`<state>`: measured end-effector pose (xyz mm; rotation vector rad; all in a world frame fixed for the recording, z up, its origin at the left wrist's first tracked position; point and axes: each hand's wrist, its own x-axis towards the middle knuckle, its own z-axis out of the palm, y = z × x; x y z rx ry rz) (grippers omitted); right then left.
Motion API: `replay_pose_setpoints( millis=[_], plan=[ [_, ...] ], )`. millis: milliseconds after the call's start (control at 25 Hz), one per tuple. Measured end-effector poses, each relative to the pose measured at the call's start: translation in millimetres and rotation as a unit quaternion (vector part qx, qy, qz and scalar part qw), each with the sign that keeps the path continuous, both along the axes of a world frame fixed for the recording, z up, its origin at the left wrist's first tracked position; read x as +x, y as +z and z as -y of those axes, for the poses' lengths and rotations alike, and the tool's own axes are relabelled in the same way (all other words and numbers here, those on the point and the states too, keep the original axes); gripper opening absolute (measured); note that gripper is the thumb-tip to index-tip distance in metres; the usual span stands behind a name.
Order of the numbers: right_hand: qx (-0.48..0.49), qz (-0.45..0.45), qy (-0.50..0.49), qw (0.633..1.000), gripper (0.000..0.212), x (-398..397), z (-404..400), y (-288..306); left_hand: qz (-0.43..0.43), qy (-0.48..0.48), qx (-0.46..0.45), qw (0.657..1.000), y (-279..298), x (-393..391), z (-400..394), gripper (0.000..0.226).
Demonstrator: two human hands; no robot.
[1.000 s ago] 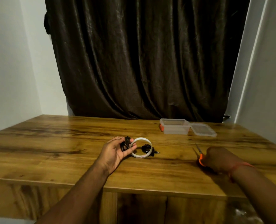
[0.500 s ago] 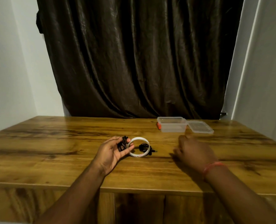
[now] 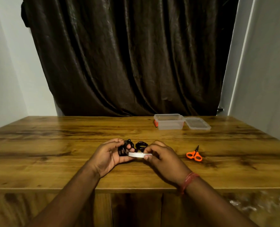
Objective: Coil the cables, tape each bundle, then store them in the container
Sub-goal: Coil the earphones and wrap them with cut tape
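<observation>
Two black cable bundles are in view: one coiled cable bundle (image 3: 124,149) sits in the left hand (image 3: 109,155), whose fingers curl round it with the thumb lying under the near rim of the tape roll (image 3: 140,155); the second cable bundle (image 3: 141,145) lies on the table (image 3: 54,145) just behind the roll, between the two hands. There is one roll of white tape, held flat and edge-on just above the tabletop; the right hand (image 3: 160,158) pinches its right side, thumb on the near edge and fingers bent over the top. A red thread band (image 3: 189,177) circles the right wrist. One pair of orange-handled scissors (image 3: 194,154) lies to the right of the right hand, near but not touching it, blades closed and pointing away from the person. One clear plastic container (image 3: 168,123) stands open near the table's far edge, right of centre, with its one lid (image 3: 197,123) lying flat against its right side; a small orange-red object (image 3: 155,123) shows at the container's left wall, too small to identify. The hands work near the middle of the table, a little back from its near edge. Bare wood stretches wide to the left and between the hands and the container. A dark curtain (image 3: 127,54) hangs behind the far edge, with pale walls either side.
</observation>
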<state>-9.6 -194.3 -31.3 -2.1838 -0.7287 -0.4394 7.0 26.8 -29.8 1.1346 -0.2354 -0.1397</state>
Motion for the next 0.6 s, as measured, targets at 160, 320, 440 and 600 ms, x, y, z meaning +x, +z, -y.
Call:
replay_pose_setpoints(
  millis=[160,320,440,600],
  plan=[
    [-0.056,0.005,-0.028,0.998,0.004,-16.1,34.8,-8.8,-0.001,-0.01,-0.007,1.0,1.5,-1.7,-2.3,0.01],
    [-0.15,0.006,-0.115,0.982,0.004,-7.9,64.6,-8.0,-0.008,0.009,0.002,1.0,1.1,-1.2,-1.9,0.009],
    [-0.187,-0.003,-0.169,0.968,0.007,10.9,66.0,-5.2,-0.007,0.012,0.007,1.0,1.9,-2.7,-0.4,0.011],
    [-0.208,-0.016,-0.184,0.961,0.009,36.8,58.2,-6.8,-0.003,0.009,0.005,1.0,3.7,-5.4,1.8,0.01]
  ],
)
